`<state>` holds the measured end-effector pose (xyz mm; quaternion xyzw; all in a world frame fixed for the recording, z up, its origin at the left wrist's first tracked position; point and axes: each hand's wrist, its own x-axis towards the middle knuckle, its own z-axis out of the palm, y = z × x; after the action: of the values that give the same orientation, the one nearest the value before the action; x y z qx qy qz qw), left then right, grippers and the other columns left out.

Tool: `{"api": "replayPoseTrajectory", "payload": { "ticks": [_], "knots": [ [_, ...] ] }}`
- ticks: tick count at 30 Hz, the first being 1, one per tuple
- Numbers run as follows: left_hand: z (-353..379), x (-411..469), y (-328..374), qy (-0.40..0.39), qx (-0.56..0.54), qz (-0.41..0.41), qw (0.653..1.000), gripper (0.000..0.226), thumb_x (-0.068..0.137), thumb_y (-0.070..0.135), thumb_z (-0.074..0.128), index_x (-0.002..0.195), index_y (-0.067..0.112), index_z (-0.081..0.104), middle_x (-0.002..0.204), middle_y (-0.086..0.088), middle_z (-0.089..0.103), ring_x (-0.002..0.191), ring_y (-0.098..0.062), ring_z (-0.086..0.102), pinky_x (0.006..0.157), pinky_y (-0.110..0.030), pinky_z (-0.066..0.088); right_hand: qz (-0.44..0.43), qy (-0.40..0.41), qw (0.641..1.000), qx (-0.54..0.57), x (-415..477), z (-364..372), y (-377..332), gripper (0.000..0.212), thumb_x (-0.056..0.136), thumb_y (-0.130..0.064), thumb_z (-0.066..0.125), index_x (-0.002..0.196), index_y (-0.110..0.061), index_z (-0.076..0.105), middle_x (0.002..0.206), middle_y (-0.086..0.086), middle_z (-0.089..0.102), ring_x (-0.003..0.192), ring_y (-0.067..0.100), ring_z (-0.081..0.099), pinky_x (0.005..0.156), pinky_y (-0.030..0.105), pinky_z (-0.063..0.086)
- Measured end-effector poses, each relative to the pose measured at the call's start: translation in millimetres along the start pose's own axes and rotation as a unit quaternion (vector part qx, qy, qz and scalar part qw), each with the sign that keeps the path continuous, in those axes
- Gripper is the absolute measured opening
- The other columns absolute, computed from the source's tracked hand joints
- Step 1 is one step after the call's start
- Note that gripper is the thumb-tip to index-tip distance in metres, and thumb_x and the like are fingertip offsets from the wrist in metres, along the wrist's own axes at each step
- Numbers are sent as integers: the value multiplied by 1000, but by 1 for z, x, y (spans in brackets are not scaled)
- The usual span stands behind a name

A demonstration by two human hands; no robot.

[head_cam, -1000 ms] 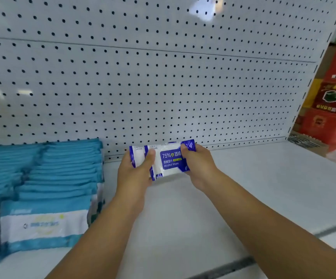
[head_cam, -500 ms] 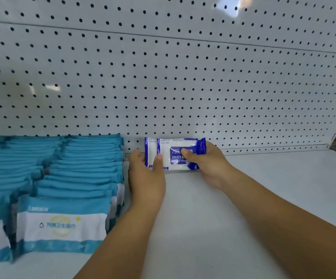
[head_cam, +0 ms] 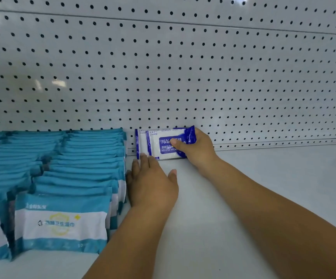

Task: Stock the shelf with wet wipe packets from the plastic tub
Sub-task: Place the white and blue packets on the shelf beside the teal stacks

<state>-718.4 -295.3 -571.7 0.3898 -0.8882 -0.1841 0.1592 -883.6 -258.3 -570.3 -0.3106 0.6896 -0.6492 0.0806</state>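
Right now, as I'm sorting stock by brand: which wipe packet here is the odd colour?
The dark-blue alcohol wipes packet, gripped by the right hand against the pegboard; the other packets, in rows at its left, are teal.

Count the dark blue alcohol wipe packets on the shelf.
2, it seems, overlapping and upright against the pegboard: the front packet, pinched by the right hand, and a rear packet sticking out leftward behind it. More may be hidden.

Bare left hand (head_cam: 153, 184), bare right hand (head_cam: 198, 151).
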Motion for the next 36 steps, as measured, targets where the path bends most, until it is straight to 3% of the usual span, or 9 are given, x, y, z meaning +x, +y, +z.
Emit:
{"api": "replayPoseTrajectory", "payload": {
  "ticks": [2,6,10,15,18,24,28,31,36],
  "knots": [
    [1,2,0,-8,14,-3,1000,79,102,56,36,160,11,8,170,-6,3,155,-25,4,125,-44,9,-12,15,1000,-21,1,6,-1,43,79,-25,86,113,-17,61,103,-7,69,90,7,68,74,19,57],
    [2,4,-3,-26,29,-5,999,80,102,58,33,161,11,6,170,-6,3,156,-25,4,125,-43,5,-21,17,999,-38,-1,8,-3,46,78,-27,86,111,-19,56,98,-11,64,85,-1,62,64,7,51],
    [4,5,-5,-46,62,8,997,79,102,61,26,161,13,4,170,-4,-1,156,-23,0,125,-46,1,-13,44,998,-40,-1,-20,0,48,76,-25,87,115,-13,60,103,-4,68,88,5,65,65,10,53],
    [5,5,-1,-83,99,39,991,85,94,76,19,161,24,11,170,7,-2,156,-25,-5,123,-55,-2,17,101,983,-153,7,-63,8,50,75,-37,87,109,-16,58,105,-3,65,97,19,64,85,32,55],
    [5,5,0,-84,103,36,990,87,92,79,18,161,26,12,170,9,-1,155,-24,-4,123,-56,-1,27,97,967,-236,11,-72,10,64,70,-49,87,115,-15,58,112,0,66,102,21,63,91,40,53],
    [5,5,-1,-80,103,31,991,84,95,75,17,161,24,12,170,7,1,155,-24,-2,123,-55,1,7,80,977,-197,7,-79,9,54,72,-29,90,113,-15,58,102,-6,62,83,8,60,60,9,41],
    [5,7,-1,-85,109,30,990,84,95,75,17,161,24,11,170,6,0,156,-24,-2,123,-56,1,-5,100,978,-184,10,-72,11,64,71,-30,91,120,-13,54,105,-7,61,88,9,57,63,10,41],
    [4,8,0,-87,112,30,989,83,96,74,15,161,24,11,170,6,-1,156,-24,-4,123,-55,0,1,101,982,-160,12,-70,10,74,68,-30,93,125,-13,48,108,-5,59,96,13,58,76,20,46],
    [4,6,0,-89,112,30,989,83,95,75,15,161,24,13,170,5,0,156,-25,-3,123,-55,1,13,104,981,-166,12,-69,10,81,66,-31,94,124,-11,41,112,-2,58,99,16,60,81,27,51]
  ]
}}
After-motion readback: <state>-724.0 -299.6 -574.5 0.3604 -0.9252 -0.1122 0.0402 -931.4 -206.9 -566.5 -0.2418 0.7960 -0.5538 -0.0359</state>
